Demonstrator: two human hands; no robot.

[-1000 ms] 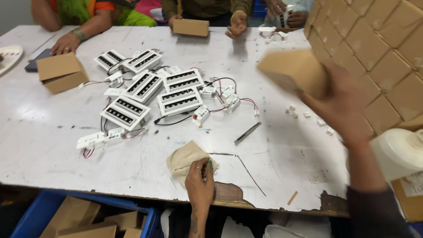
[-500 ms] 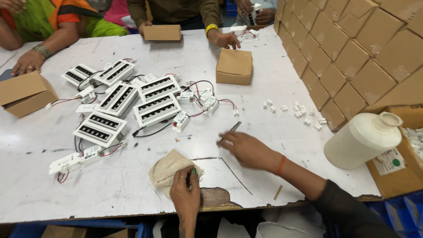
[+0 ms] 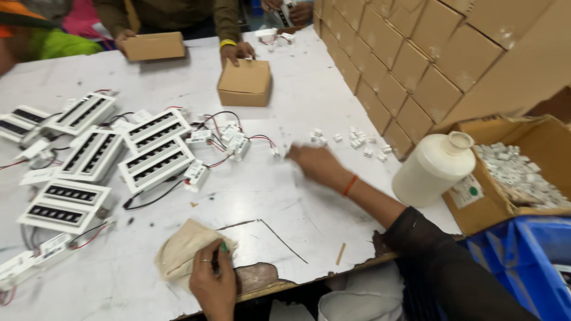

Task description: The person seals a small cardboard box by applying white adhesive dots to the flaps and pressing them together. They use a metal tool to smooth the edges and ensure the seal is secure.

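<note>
1. Cloth point(image 3: 184, 252) lies at the near edge of the bench point(image 3: 297, 214); my left hand point(image 3: 213, 279) presses on it, clenched around a small green thing, maybe to keep it in place.
2. My right hand point(image 3: 318, 165) reaches over the bench toward the small white connectors point(image 3: 357, 139); it is blurred, so I cannot tell its grip.
3. White light fixtures point(image 3: 156, 156) lie flat nearby, long axes slanting toward the far right.

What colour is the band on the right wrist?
Orange, on the right wrist, in the head view.
</note>
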